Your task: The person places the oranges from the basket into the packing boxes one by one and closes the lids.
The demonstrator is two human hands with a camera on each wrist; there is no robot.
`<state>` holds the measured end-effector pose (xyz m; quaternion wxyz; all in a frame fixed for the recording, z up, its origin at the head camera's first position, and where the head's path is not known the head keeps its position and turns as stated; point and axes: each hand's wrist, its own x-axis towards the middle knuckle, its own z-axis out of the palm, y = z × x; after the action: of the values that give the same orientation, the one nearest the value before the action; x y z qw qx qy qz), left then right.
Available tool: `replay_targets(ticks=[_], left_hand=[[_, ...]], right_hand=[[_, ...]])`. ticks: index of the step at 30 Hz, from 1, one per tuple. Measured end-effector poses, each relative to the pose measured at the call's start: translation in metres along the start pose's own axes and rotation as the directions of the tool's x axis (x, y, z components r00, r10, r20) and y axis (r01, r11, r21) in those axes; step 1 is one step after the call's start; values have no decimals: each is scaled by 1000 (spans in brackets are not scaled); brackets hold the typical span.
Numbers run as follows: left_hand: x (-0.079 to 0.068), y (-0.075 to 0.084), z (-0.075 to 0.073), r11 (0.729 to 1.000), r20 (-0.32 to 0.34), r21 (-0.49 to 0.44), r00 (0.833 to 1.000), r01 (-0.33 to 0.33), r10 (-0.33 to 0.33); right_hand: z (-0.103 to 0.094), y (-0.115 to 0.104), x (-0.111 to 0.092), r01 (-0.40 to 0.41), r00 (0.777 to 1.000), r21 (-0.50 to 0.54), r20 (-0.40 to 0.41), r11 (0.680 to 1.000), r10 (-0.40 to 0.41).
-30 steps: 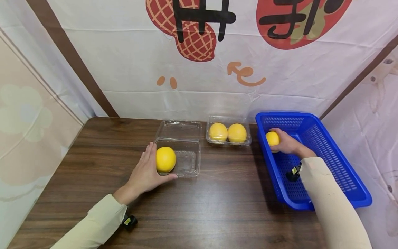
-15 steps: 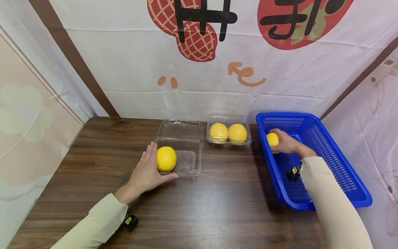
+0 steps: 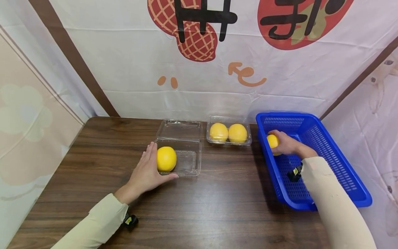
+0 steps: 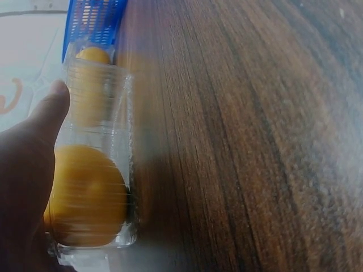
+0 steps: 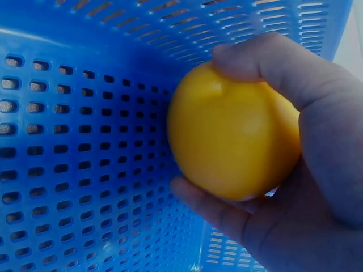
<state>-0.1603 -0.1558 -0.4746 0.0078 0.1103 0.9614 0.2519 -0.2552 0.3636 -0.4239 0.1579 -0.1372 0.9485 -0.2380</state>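
Observation:
Inside the blue basket (image 3: 281, 193), my right hand (image 3: 285, 142) grips a yellow-orange round fruit (image 5: 232, 133), which looks like an orange. The thumb lies over its top and the fingers curl beneath it, near the left wall. My left hand (image 3: 143, 173) rests along the left side of an open clear plastic box (image 3: 186, 162). Its fingers are straight, with the thumb stretched across the front corner. One orange (image 3: 166, 159) sits in the box's left half, next to that palm. The clear lid (image 3: 179, 130) lies folded back behind the box.
A closed clear box (image 3: 228, 120) with two oranges (image 3: 237, 133) stands at the back, between the open box and the basket. Everything rests on a dark wood table (image 3: 199, 211). A printed cloth (image 3: 133, 69) hangs behind its far edge.
Inside the basket, my right hand and the orange in it have shifted very slightly toward me. My left hand, the boxes and the basket stay put.

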Motion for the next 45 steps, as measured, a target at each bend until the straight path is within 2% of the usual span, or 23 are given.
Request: replay_targets(ticks=[5,13,19,29,45], left_hand=[[0,0,0,1000,-5,-1,1000,1,-1],[-1,0,0,1000,-1,-5,1000,3,-3],[-1,-1,0,1000,-1,-8,1000,2,-2],[-1,-1,1,1000,0,-12,1000,6,-6],[-1,-1,0,1000,-1,-6,1000,2,-2]], right_hand=[[-3,-3,-5,-25,1000,0,16,1000,25],[-9,-7,-11,5,1000,-23,-21,1000,-5],[-16,-12,-16,-7,1000,-47,-24,999,6],[-31,-17,-23,66,996,-15,-62,998,-67],[-47,-18,-35,72,995,-29,-72,997,-73]])
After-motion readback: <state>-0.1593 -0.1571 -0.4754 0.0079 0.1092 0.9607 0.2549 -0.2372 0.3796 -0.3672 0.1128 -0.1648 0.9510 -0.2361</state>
